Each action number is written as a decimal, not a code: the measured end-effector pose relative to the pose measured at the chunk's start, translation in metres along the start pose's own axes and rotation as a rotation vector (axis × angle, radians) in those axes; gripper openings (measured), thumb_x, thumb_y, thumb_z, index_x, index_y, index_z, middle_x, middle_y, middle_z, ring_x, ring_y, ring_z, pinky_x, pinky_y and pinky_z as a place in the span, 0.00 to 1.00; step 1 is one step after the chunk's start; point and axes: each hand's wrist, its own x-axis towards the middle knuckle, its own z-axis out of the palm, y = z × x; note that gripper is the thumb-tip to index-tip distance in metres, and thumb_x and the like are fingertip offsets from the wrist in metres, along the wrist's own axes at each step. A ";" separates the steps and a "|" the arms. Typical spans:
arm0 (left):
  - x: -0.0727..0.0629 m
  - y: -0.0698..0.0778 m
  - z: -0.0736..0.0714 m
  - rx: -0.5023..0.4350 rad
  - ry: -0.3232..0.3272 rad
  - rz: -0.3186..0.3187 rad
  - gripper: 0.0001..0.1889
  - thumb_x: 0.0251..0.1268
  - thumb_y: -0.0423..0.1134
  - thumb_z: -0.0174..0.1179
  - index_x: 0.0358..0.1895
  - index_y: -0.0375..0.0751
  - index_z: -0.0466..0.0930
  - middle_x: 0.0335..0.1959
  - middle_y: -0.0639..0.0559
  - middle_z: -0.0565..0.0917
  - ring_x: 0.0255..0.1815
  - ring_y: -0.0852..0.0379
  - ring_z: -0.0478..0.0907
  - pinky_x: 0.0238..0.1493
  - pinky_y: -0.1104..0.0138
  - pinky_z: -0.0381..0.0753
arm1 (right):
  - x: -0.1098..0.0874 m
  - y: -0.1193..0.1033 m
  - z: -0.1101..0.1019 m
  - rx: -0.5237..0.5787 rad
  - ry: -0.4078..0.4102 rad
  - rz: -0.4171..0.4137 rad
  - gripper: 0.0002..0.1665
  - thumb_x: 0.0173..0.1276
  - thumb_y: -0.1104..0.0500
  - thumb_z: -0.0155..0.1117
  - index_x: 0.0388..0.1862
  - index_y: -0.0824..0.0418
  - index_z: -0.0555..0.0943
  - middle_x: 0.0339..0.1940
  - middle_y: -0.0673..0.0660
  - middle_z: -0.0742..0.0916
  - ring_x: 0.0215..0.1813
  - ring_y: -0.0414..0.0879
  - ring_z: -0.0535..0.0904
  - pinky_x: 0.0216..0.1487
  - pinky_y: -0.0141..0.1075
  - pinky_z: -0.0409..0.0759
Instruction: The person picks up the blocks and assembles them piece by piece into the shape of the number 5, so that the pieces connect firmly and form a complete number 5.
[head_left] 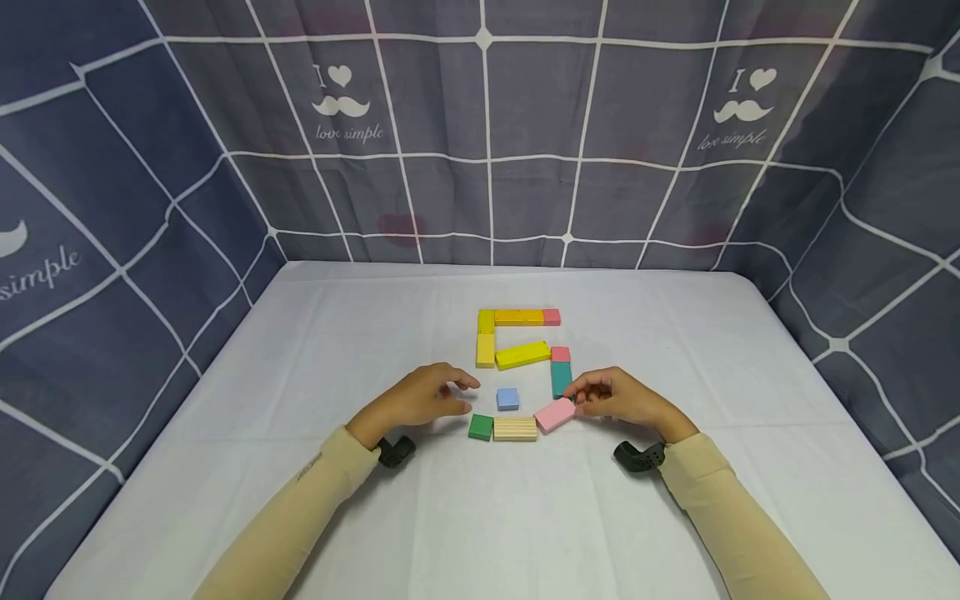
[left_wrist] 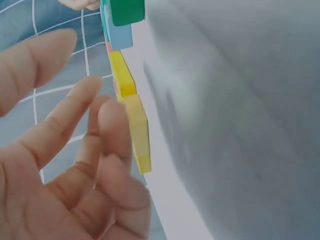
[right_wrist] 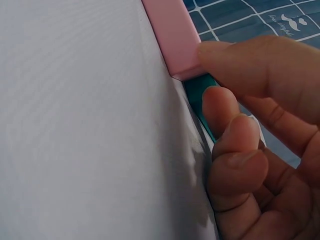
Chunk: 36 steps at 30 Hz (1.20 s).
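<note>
My right hand is at the right end of a pink block, which lies at a slant. In the right wrist view the thumb presses the end of that block, the other fingers curl below, and the index fingertip is hidden. A teal block stands just above the pink one. My left hand hovers with loosely bent fingers and holds nothing. Nearest to it are a small blue block and a green block. A ribbed wooden-coloured block sits between green and pink.
Farther back, yellow blocks form a corner with a red block at the right end. A slanted yellow block reaches toward another red block. All lie on a white-covered table, with a dark checked curtain behind.
</note>
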 end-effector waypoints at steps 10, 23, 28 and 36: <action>0.026 0.018 0.001 0.018 -0.032 -0.049 0.18 0.73 0.41 0.73 0.63 0.45 0.88 0.55 0.54 0.88 0.53 0.53 0.81 0.60 0.58 0.81 | -0.001 0.001 0.000 -0.035 0.007 -0.012 0.16 0.72 0.69 0.73 0.56 0.73 0.86 0.37 0.51 0.83 0.37 0.39 0.73 0.39 0.27 0.71; 0.052 0.023 0.009 0.034 -0.115 -0.085 0.17 0.66 0.45 0.79 0.54 0.46 0.88 0.48 0.57 0.87 0.50 0.58 0.80 0.59 0.60 0.78 | 0.000 0.001 0.001 -0.036 0.006 -0.001 0.16 0.73 0.70 0.72 0.57 0.73 0.86 0.38 0.53 0.83 0.37 0.40 0.73 0.38 0.28 0.71; 0.055 0.024 0.011 0.058 -0.118 -0.096 0.16 0.65 0.44 0.80 0.50 0.46 0.87 0.42 0.58 0.85 0.44 0.58 0.77 0.50 0.64 0.75 | 0.001 0.001 0.000 -0.027 0.004 -0.005 0.16 0.72 0.71 0.72 0.57 0.74 0.86 0.38 0.53 0.83 0.37 0.39 0.72 0.39 0.27 0.71; 0.050 0.015 0.007 0.042 -0.108 -0.137 0.15 0.65 0.43 0.80 0.48 0.46 0.85 0.38 0.57 0.83 0.42 0.57 0.75 0.47 0.64 0.72 | 0.001 0.005 -0.001 -0.028 0.005 -0.049 0.15 0.72 0.70 0.73 0.56 0.72 0.87 0.37 0.50 0.84 0.37 0.39 0.73 0.39 0.27 0.72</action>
